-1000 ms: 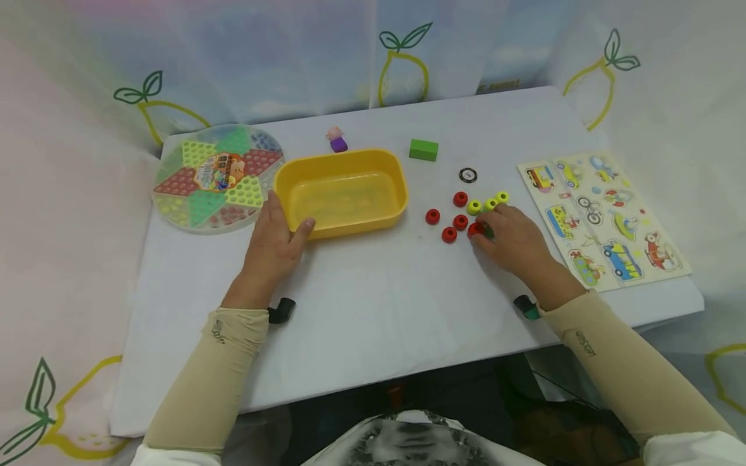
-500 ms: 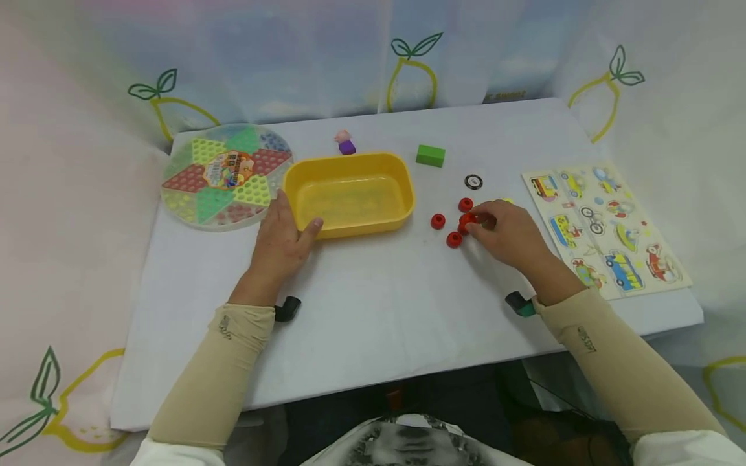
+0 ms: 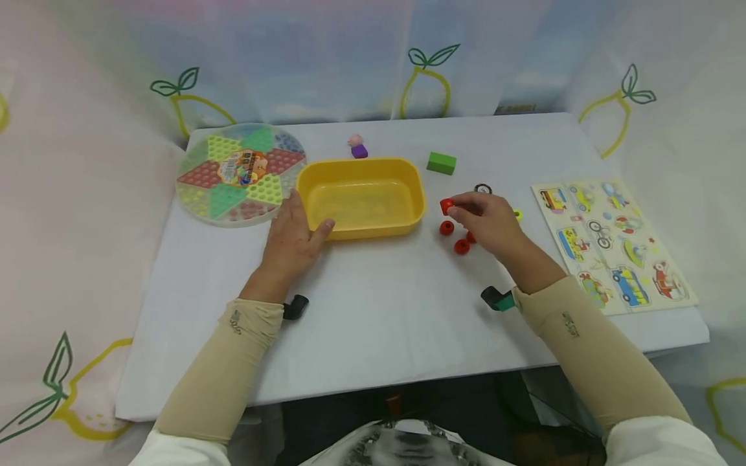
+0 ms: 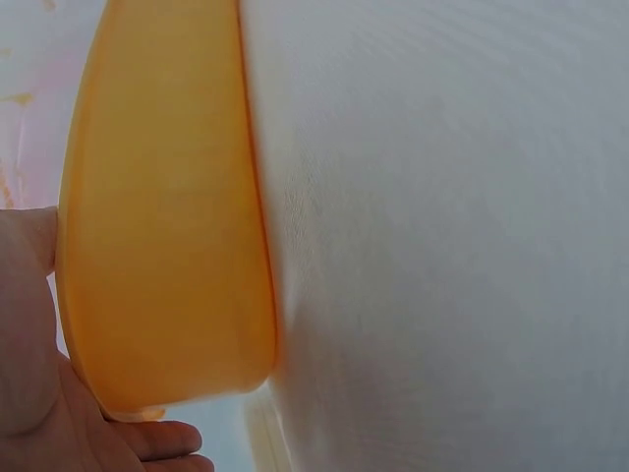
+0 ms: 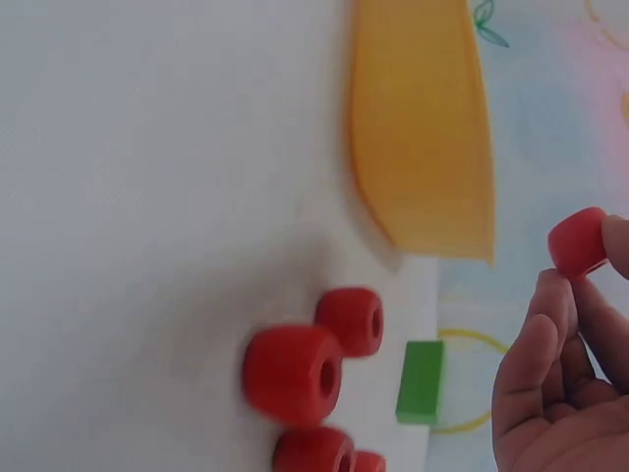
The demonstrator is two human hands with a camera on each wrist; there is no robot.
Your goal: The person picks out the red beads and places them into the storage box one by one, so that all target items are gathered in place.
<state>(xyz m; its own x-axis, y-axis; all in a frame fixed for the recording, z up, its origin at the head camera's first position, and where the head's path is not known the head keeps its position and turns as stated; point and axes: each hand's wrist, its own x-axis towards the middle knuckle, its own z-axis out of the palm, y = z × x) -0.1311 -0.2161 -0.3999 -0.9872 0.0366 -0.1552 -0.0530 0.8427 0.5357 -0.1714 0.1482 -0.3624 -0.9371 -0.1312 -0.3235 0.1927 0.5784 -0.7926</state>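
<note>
My right hand pinches a red bead between thumb and fingertips, raised above the table to the right of the yellow plastic basin. In the right wrist view the held bead has a rounded barrel shape. Below the hand lie several loose red beads, with holes through them. A yellow-green bead shows behind the hand; others there may be hidden. My left hand rests against the basin's near left corner, fairly straight fingers along its left side and thumb at the front rim.
A round Chinese checkers board lies left of the basin. Behind stand a small pink-and-purple piece and a green block. A black-and-white chip is partly covered by the right hand. A picture puzzle board lies at right.
My right hand has picked up a red bead from the group and carried it left and up toward the basin. The left hand stays at the basin's corner. The head view has shifted slightly.
</note>
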